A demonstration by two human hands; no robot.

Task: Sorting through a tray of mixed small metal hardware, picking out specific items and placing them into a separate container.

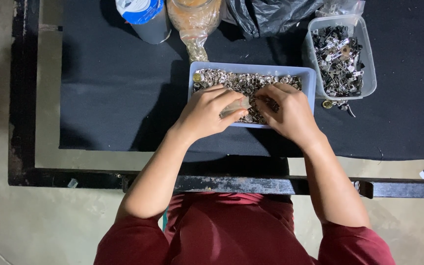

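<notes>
A pale blue rectangular tray (310, 78) full of small silver metal rings and studs sits on a black cloth. My left hand (204, 113) rests over the tray's near left part, fingers pinched on a small pale piece between the two hands. My right hand (288, 110) is over the tray's near right part, fingertips closed on a small dark metal part among the pieces. The two hands almost touch above the tray's middle.
A clear plastic box (369, 73) of dark and silver metal clips stands to the right. At the back are a plastic jar (192, 17), a blue-and-white can (143, 14) and a black plastic bag (271, 14). The black cloth (114, 98) covers the table; a metal table edge (251, 184) runs in front.
</notes>
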